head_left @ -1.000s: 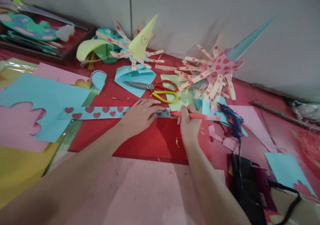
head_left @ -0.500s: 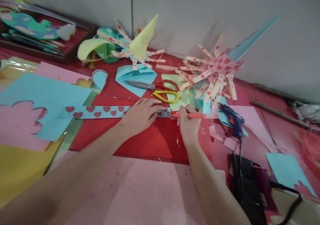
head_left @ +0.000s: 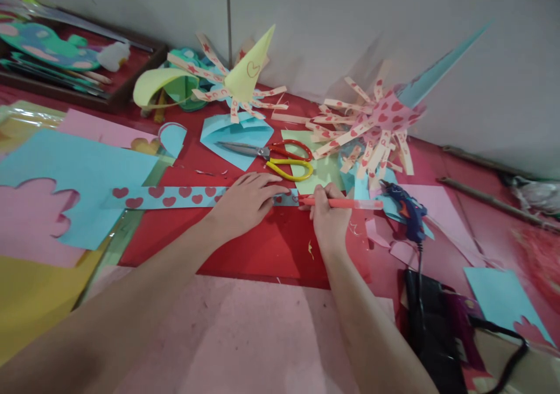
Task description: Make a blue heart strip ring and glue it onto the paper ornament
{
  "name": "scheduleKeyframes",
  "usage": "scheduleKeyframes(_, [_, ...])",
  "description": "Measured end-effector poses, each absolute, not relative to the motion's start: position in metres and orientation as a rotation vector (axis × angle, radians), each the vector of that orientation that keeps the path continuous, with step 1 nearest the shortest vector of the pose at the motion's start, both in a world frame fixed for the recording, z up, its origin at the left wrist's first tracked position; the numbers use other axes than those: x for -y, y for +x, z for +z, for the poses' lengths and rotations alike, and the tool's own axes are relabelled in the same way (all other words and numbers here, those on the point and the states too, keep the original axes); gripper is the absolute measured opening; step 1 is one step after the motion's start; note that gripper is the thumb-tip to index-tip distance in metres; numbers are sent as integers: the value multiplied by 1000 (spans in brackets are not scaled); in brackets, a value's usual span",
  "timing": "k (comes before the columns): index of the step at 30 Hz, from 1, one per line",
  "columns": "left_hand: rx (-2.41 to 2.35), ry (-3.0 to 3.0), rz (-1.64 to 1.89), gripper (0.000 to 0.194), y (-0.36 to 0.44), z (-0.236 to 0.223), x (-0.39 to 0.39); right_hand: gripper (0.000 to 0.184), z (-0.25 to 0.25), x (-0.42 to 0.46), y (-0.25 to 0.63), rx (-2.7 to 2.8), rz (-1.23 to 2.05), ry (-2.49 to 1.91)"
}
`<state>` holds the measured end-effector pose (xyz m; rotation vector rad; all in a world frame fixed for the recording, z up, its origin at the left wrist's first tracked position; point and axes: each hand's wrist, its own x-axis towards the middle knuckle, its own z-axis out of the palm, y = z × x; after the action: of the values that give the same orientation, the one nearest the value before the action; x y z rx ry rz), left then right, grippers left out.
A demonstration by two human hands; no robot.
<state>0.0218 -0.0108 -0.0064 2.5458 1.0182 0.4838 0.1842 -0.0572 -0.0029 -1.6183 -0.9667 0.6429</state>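
Note:
A long light-blue paper strip [head_left: 184, 198] with red hearts on it lies across a red sheet [head_left: 258, 248]. My left hand [head_left: 245, 201] rests flat over the strip with fingers stretched out, covering part of it. In my right hand [head_left: 329, 216] is a red marker [head_left: 345, 203], pinched between the fingers, its tip at the strip's right end where a heart outline shows. Scissors [head_left: 266, 152] with one red and one yellow handle lie just beyond my left hand, blades pointing left.
Paper cone figures with fringed strips, one yellow [head_left: 248, 70] and one pink and blue [head_left: 394, 111], stand along the wall. A glue gun [head_left: 406, 210] lies at right, above a black pouch [head_left: 431, 324]. Blue paper [head_left: 96, 160] and a tool tray [head_left: 118, 99] are at left.
The view has shifted very slightly. Both hands, the marker and the strip stay in nearly the same places.

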Motion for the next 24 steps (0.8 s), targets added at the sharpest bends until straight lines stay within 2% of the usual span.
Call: scheduleKeyframes(24, [-1043,2538,470,38,23,-5,12,34,-1,58,186,982,643,-1612])
